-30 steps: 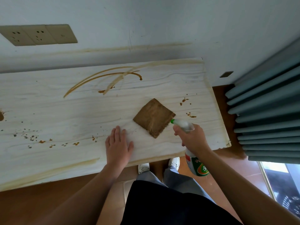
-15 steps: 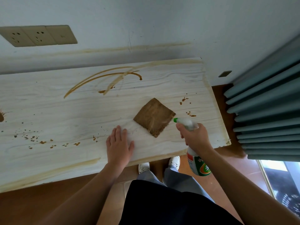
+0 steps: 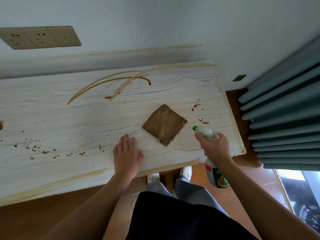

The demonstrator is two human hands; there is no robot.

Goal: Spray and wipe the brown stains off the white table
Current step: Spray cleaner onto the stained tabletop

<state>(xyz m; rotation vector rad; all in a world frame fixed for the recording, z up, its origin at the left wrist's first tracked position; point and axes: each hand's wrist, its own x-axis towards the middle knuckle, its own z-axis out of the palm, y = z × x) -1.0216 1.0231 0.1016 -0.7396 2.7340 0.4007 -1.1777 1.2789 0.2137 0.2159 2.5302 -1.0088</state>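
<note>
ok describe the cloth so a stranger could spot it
Start at the white table against the wall, then look to its right half. The brown cloth lies flat there, a solid square turned like a diamond, unlike the scattered stain spots.

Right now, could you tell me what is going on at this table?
Stain cleaning is under way. The right hand grips a spray bottle over the right end of the white table, near some brown drops. The left hand rests flat on the table. A brown cloth lies untouched between the hands. Long brown streaks are not yet wiped.
</note>
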